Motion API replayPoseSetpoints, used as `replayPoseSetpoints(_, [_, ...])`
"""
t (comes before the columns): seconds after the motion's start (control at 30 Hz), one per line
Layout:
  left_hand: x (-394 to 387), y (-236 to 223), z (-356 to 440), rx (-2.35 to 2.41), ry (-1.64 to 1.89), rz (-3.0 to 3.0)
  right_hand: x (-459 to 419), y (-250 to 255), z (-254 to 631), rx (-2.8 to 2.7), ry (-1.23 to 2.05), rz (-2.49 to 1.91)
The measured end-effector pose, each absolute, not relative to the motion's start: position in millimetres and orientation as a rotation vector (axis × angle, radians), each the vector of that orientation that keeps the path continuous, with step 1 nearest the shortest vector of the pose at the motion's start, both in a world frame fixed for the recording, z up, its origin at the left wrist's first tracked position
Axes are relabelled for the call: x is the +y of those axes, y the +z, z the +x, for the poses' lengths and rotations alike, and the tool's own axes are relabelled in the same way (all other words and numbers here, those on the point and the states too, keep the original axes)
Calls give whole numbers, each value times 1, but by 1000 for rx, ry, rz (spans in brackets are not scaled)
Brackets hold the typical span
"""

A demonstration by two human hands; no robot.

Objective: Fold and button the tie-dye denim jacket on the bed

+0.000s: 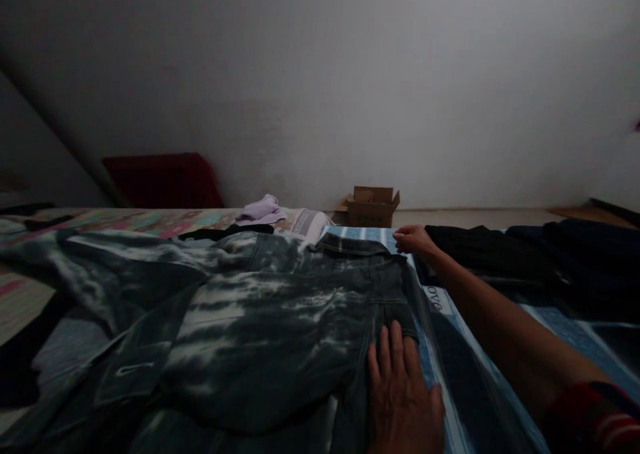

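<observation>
Jacket point(280, 327), head view: one tie-dyed garment in dark grey-green and white, apparently denim or similar cotton, lies spread out on the bedding directly before the person. Its collar point(355, 244) is at the far edge; one sleeve point(85, 267) extends to the left over the patterned bed cover point(165, 219). A band with a stitched buttonhole point(135, 369) shows at lower left.

Left hand point(400, 387): palm down on the jacket's right-hand edge, fingers extended and close together, thumb apart; it presses on the cloth without grasping it. Right hand point(413, 239): just beyond the collar's right end, fingers curled inward; no cloth is visible between them.

Handling assessment: the fabric is judged soft and limp, of moderate weight, with good friction and little risk of damage. Seams, collar and buttonhole band should be stiffer than the panels. Loose sleeves are likely to trail or bunch if lifted from one point. Recommended holds: the collar end and the seamed right-hand edge, taken together; a flat palm suits smoothing.

Surroundings: blue-and-white sheet point(557, 331) under the right forearm; black clothing point(480, 251) to the right; lilac cloth point(263, 209) and open cardboard box point(373, 214) beyond.
</observation>
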State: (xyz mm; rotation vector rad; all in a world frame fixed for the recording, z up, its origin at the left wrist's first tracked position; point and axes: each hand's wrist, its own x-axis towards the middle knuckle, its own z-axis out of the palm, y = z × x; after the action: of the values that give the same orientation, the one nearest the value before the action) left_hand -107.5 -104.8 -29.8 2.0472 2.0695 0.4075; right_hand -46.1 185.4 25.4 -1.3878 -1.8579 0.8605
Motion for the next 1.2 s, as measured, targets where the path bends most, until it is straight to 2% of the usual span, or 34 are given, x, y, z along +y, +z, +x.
replayPoseSetpoints(0.17, [-105,-23,-110,2056,432,2041,144,15,-26,-1740,677,-1398])
replayPoseSetpoints(0.3, [-105,-14,-118,2045,498,2018,104,-4,-30,-1671,650,-1387])
replayPoseSetpoints(0.5, [-57,34,-153,2124,725,2137,76,-17,-44,-1584,682,-1411])
replayPoseSetpoints(0.6, [-13,54,-172,2215,535,2176,55,-4,-39,-1703,527,-1401])
replayPoseSetpoints(0.73, [35,54,-186,2213,324,2166,0,10,-30,-2206,280,-1020])
replayPoseSetpoints(0.9, [66,43,-185,2140,267,2155,-52,-9,-32,-2418,209,-880])
replayPoseSetpoints(1.2, [90,55,-195,2161,122,2113,-53,-18,-36,-2456,316,-922])
